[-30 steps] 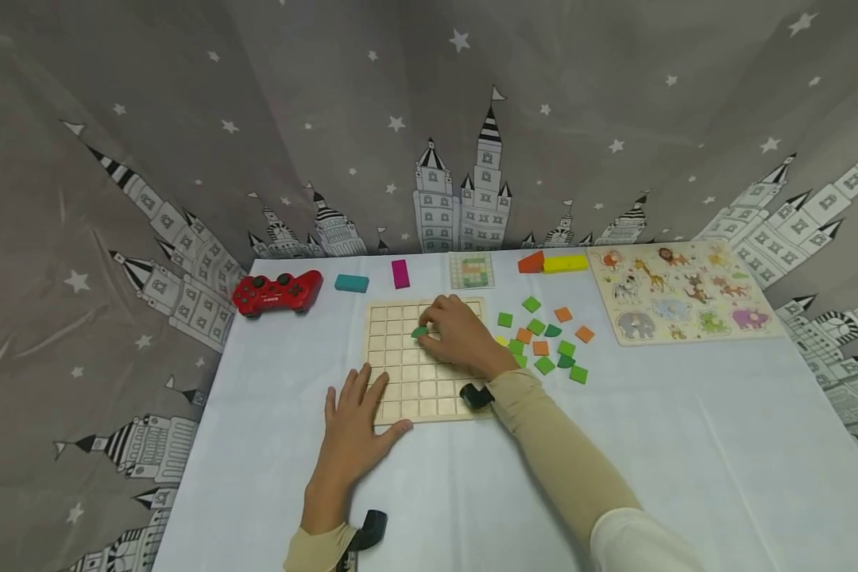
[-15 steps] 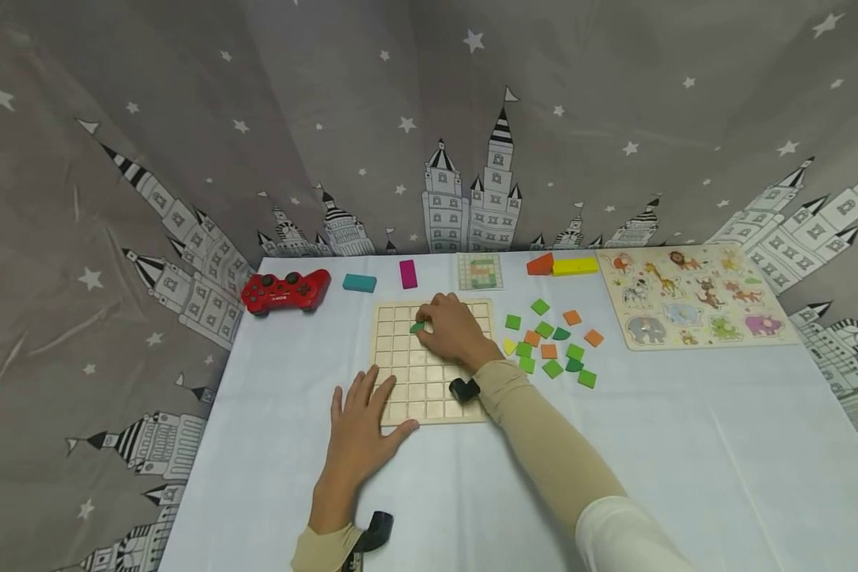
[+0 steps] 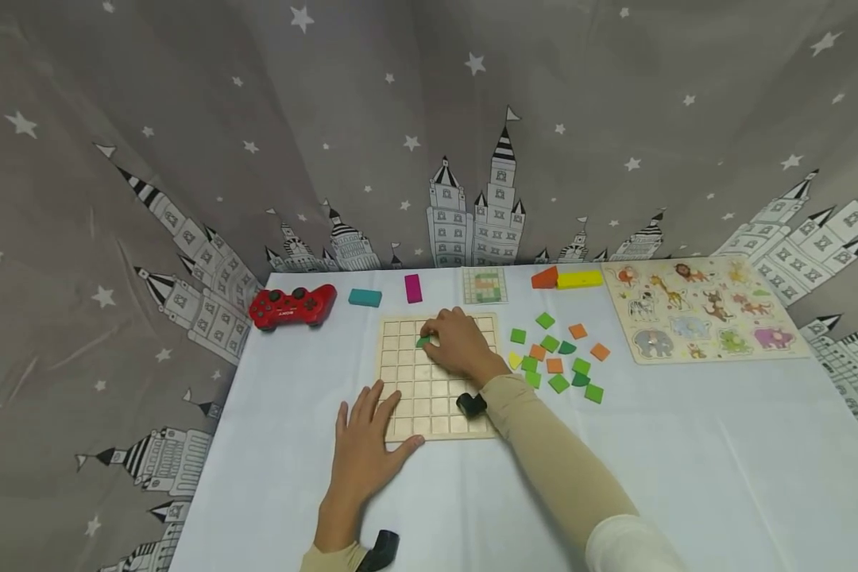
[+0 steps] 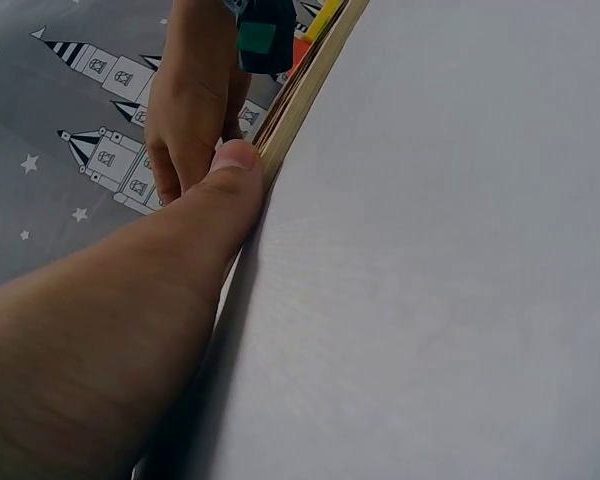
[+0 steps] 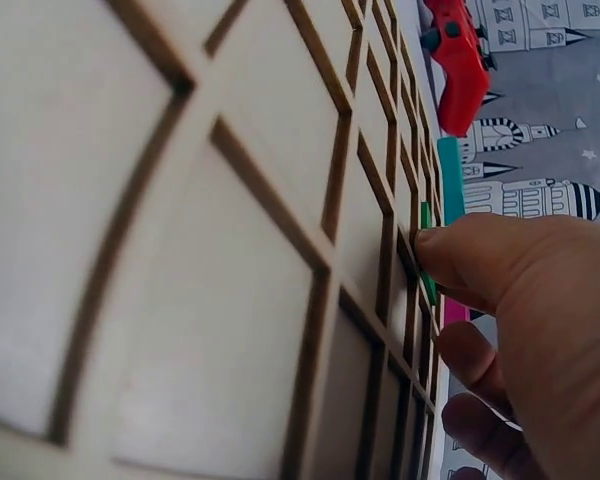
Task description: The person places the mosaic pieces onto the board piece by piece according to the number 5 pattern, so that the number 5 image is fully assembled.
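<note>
A: So, where's the green piece (image 3: 422,342)?
B: On the grid board (image 3: 434,413), in a cell near its far edge, pinched by the right hand (image 3: 461,345) with fingers curled onto it.
A: And the left hand (image 3: 365,445)?
B: Flat, fingers spread, resting on the board's near left corner, thumb against its edge.
A: Around it?
B: Loose tiles (image 3: 558,357) right of the board, a red gamepad (image 3: 292,306) far left.

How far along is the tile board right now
Barely begun: the wooden grid board shows no seated tiles. In hand: the right hand pinches a green tile over an upper cell while the left hand rests flat on the board's corner. Left: the loose tiles beside it.
</note>
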### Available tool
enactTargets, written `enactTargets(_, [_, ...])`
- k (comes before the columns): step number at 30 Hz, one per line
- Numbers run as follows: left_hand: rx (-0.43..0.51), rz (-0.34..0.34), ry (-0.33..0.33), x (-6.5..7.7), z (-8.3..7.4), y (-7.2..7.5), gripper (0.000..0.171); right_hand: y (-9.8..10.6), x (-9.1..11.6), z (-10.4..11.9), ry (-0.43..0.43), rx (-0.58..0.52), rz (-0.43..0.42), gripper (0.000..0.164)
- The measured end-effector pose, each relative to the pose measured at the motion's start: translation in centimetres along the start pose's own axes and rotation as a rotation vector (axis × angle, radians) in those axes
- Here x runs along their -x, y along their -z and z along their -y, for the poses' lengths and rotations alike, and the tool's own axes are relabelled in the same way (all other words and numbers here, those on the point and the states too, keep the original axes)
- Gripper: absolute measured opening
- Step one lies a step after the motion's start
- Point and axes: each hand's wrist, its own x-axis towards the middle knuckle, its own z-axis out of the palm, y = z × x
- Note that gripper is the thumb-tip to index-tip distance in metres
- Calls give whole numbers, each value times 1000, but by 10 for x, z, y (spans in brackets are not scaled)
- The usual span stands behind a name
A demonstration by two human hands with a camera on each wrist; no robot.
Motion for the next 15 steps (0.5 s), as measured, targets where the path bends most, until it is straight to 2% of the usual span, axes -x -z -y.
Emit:
enactTargets(3, [3,14,2,8,-1,-3,85,-10,9,0,-16,-4,-18,26])
enactTargets(5, [1,17,12,8,-1,-2,85,-9,9,1,-17,-1,-29,26])
enactTargets(10, [3,59,38,8,-2,-1,86,-8,12,-3,-14,0,4,30])
enactTargets(15, [8,59,39,5,-2,-1,86,-4,21,-14,-11,-33,-34,30])
